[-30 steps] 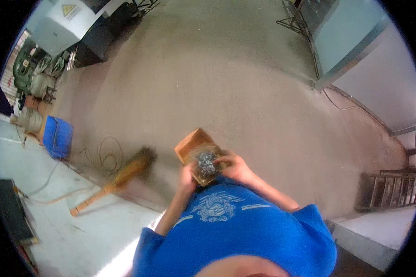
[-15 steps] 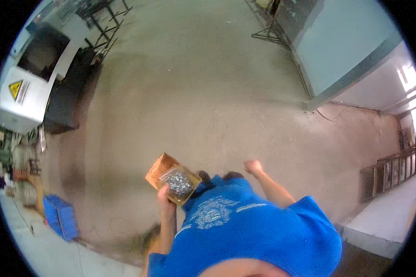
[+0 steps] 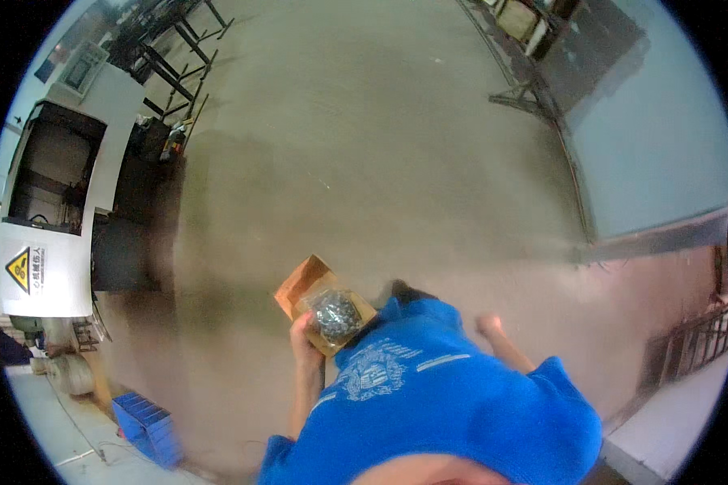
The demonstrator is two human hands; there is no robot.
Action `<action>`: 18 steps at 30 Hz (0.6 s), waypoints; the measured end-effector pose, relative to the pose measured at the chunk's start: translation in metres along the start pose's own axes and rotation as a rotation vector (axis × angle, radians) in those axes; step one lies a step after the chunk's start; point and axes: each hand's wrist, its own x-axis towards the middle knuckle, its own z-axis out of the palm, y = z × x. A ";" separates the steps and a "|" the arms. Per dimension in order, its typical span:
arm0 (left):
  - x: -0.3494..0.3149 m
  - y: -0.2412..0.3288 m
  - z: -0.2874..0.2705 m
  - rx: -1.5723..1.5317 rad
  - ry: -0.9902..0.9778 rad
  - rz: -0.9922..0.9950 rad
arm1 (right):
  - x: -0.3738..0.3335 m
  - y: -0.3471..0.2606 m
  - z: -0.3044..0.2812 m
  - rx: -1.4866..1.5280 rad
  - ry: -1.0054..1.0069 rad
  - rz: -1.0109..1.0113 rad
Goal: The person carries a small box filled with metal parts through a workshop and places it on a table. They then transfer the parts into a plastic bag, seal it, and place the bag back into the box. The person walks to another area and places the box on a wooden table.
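My left hand (image 3: pixel 302 330) grips the near left side of a small open cardboard box (image 3: pixel 305 281), held tilted in front of my waist with its brown flap sticking up. On the box lies a clear plastic bag (image 3: pixel 336 315) full of small shiny metal pieces, too small to name. My thumb rests along the bag's edge, and the other fingers are out of sight beneath the box. Out to the right of my body hangs my right hand (image 3: pixel 488 325), away from the box; motion smears its fingers.
White machine (image 3: pixel 44 275) with a yellow warning sign stands at left, beside a dark cabinet (image 3: pixel 125 255). A blue crate (image 3: pixel 147 428) sits lower left. Black metal stands (image 3: pixel 170 77) are at far left. A pale blue panel (image 3: pixel 655 153) rises at right, near a ladder-like rack (image 3: pixel 695 343).
The machine and the panel have come nearer in view as I move forward over the floor. My right hand has swung back and lower. The box stays in my left hand.
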 end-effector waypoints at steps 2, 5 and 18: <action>0.044 0.042 0.051 -0.071 0.100 -0.060 | 0.020 -0.177 -0.048 0.141 -0.053 -0.077; 0.145 0.102 0.098 -0.127 0.167 -0.098 | 0.071 -0.389 -0.094 0.201 -0.110 -0.560; 0.587 0.295 0.230 -0.055 0.194 -0.172 | 0.237 -0.578 -0.113 0.375 -0.203 -0.152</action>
